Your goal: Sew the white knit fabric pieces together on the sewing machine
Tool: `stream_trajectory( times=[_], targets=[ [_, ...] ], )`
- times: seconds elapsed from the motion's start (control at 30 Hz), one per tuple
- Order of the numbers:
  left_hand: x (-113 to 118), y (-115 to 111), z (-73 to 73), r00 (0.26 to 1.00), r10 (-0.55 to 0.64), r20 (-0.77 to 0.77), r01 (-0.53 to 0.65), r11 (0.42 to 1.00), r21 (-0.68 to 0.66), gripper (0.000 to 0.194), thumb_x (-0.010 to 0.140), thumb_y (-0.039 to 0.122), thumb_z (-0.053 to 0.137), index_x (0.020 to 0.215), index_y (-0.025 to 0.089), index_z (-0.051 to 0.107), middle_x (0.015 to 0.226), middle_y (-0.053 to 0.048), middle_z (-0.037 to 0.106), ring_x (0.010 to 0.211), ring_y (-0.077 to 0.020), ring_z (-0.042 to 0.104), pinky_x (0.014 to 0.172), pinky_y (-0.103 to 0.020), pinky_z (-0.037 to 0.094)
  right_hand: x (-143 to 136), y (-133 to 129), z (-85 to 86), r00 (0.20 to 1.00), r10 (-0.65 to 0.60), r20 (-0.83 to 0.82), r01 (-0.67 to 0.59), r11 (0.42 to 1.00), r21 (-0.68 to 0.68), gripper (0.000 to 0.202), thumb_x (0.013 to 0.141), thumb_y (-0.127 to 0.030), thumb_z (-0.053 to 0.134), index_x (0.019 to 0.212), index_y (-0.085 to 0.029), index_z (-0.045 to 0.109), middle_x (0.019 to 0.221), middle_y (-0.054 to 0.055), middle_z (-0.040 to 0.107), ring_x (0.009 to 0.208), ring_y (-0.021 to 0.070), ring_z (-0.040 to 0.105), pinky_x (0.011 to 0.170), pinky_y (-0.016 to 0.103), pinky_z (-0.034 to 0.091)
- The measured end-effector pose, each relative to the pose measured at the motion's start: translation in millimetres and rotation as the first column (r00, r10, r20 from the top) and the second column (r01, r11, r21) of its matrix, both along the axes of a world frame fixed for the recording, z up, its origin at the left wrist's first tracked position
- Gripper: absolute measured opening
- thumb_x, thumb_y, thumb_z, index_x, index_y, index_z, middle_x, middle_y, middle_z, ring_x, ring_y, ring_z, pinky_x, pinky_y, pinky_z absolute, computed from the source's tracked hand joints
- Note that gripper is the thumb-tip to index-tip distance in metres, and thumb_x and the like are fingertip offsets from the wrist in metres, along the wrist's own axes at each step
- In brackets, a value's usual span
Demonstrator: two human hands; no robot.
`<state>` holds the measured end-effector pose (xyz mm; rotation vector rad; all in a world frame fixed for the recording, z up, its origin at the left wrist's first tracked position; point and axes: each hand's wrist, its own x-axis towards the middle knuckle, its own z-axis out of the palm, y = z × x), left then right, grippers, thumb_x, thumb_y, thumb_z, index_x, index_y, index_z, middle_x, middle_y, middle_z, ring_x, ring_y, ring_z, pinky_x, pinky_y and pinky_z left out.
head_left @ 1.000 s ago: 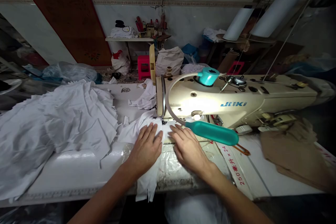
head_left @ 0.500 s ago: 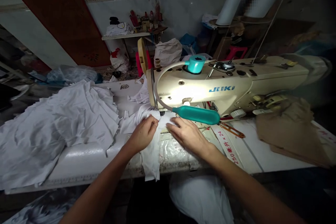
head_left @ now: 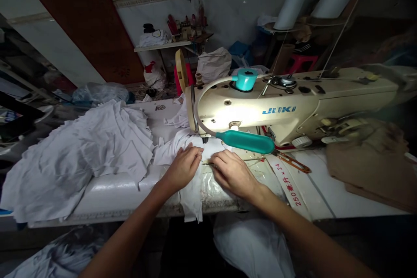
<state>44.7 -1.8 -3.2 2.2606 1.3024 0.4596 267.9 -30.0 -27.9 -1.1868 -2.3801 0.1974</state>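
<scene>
Lap level: a pale bundle (head_left: 252, 243) sits at the bottom centre of the frame, below the table edge
Left hand: from where I stand, the left hand (head_left: 185, 166) is at the centre, fingers curled in and thumb drawn up to them, pinching the white cloth (head_left: 192, 202)
Right hand: the right hand (head_left: 235, 173) lies just beside it, knuckles up and fingers bent, tips at the cloth's right side; I can't tell whether they grip
White cloth: at mid-frame, it runs under the needle end of the sewing machine (head_left: 247, 106), one strip hanging over the table's front edge
Teal handle: the teal handle (head_left: 249, 141) slants above the right hand
Sides: a white heap (head_left: 87, 156) fills the left of the frame; brown fabric (head_left: 368, 171) lies folded at the right
Behind: a thread cone (head_left: 290, 6) stands upper right; a small bench (head_left: 163, 46) shows upper centre-left, near a reddish door panel (head_left: 81, 21)
</scene>
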Motion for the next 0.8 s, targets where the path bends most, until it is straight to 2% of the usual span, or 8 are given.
stream_trajectory(
  times=[0.1, 0.17, 0.23, 0.3, 0.37, 0.5, 0.67, 0.8],
  targets=[
    [3, -2, -3.2, 0.998, -0.002, -0.064, 0.004, 1.0, 0.019, 0.027, 0.109, 0.028, 0.033, 0.12, 0.024, 0.057, 0.14, -0.008, 0.067, 0.154, -0.033, 0.037, 0.122, -0.062, 0.033, -6, -5, -2.5, 0.999, -0.042, -0.002, 0.042, 0.999, 0.009, 0.034, 0.103, -0.029, 0.059, 0.135, -0.019, 0.061, 0.112, 0.011, 0.065, 0.103, 0.0258, 0.057, 0.089, 0.039, 0.048],
    [4, -1, -3.2, 0.998, 0.02, -0.057, -0.017, 0.999, 0.039, 0.023, 0.108, 0.027, 0.034, 0.112, 0.023, 0.057, 0.136, -0.008, 0.069, 0.152, -0.0314, 0.04, 0.121, -0.06, 0.035, -10, -6, -3.7, 0.997, -0.07, 0.022, 0.069, 0.997, 0.023, 0.04, 0.103, -0.036, 0.061, 0.139, -0.02, 0.06, 0.111, 0.011, 0.063, 0.102, 0.0265, 0.056, 0.087, 0.039, 0.047],
    [5, 1, -1.7, 0.999, 0.038, -0.031, -0.037, 0.998, 0.049, 0.021, 0.108, 0.027, 0.035, 0.105, 0.024, 0.056, 0.13, -0.008, 0.072, 0.149, -0.0297, 0.047, 0.12, -0.057, 0.039, -15, -7, -4.6, 0.996, -0.089, 0.031, 0.088, 0.996, 0.032, 0.037, 0.102, -0.038, 0.061, 0.135, -0.02, 0.063, 0.109, 0.011, 0.062, 0.101, 0.0265, 0.056, 0.085, 0.039, 0.046],
    [4, 3, -0.3, 0.999, 0.045, -0.023, -0.044, 0.998, 0.053, 0.021, 0.108, 0.027, 0.036, 0.103, 0.024, 0.056, 0.127, -0.009, 0.073, 0.147, -0.0293, 0.049, 0.119, -0.055, 0.041, -17, -9, -5.3, 0.995, -0.094, 0.028, 0.093, 0.995, 0.039, 0.032, 0.102, -0.038, 0.061, 0.129, -0.02, 0.066, 0.108, 0.011, 0.062, 0.1, 0.0264, 0.055, 0.085, 0.039, 0.045],
    [4, 1, -0.4, 0.998, 0.035, -0.061, -0.032, 0.998, 0.059, 0.022, 0.108, 0.026, 0.036, 0.11, 0.023, 0.058, 0.131, -0.009, 0.071, 0.149, -0.0301, 0.046, 0.119, -0.057, 0.041, -17, -12, -5.8, 0.995, -0.092, 0.029, 0.091, 0.995, 0.041, 0.028, 0.103, -0.037, 0.059, 0.125, -0.021, 0.068, 0.109, 0.011, 0.062, 0.1, 0.0264, 0.054, 0.084, 0.039, 0.044],
    [7, -11, -7.3, 0.981, 0.002, -0.193, 0.018, 0.994, 0.104, 0.027, 0.108, 0.022, 0.036, 0.125, 0.022, 0.058, 0.145, -0.008, 0.064, 0.156, -0.0326, 0.035, 0.123, -0.066, 0.031, -15, -16, -6.4, 0.996, -0.089, 0.024, 0.088, 0.996, 0.034, 0.03, 0.104, -0.034, 0.058, 0.131, -0.021, 0.066, 0.115, 0.012, 0.063, 0.103, 0.0272, 0.054, 0.086, 0.04, 0.045],
    [10, -22, -21.6, 0.961, -0.011, -0.276, 0.069, 0.977, 0.202, 0.028, 0.107, 0.015, 0.036, 0.114, 0.019, 0.062, 0.155, -0.008, 0.056, 0.159, -0.0369, 0.025, 0.124, -0.072, 0.025, -14, -18, -8.1, 0.996, -0.092, 0.015, 0.092, 0.996, 0.008, 0.033, 0.106, -0.034, 0.055, 0.134, -0.021, 0.065, 0.119, 0.013, 0.064, 0.106, 0.028, 0.054, 0.09, 0.043, 0.047],
    [8, -23, -28.0, 0.958, -0.001, -0.287, 0.076, 0.965, 0.251, 0.026, 0.105, 0.014, 0.04, 0.114, 0.019, 0.064, 0.156, -0.008, 0.056, 0.159, -0.0374, 0.026, 0.124, -0.071, 0.026, -15, -18, -9.6, 0.996, -0.09, 0.001, 0.09, 0.996, 0.013, 0.033, 0.106, -0.033, 0.054, 0.135, -0.02, 0.065, 0.121, 0.014, 0.064, 0.108, 0.0284, 0.055, 0.091, 0.043, 0.048]
  ],
)
